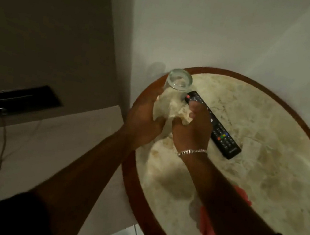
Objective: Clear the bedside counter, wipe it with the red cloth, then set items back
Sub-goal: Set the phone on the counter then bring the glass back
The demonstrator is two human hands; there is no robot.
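Both hands grip a clear glass (175, 92) above the round counter (267, 133): left hand (142, 119) around its side, right hand (192, 130) at its base; red cloth (212, 231) lies near the front edge, beside the remote (221, 134)

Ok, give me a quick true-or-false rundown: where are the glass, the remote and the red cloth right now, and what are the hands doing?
1. The left hand holds the clear glass tilted above the counter. True.
2. The remote control has been taken off the round marble counter. False: it lies on the counter, partly behind the right hand.
3. The red cloth is in the right hand. False: it lies on the counter's near edge, partly under the right forearm; the right hand grips a pale crumpled paper or tissue at the glass.
4. A chain bracelet is on the right wrist. True.
5. The glass is full of water. False: no filled water level shows.
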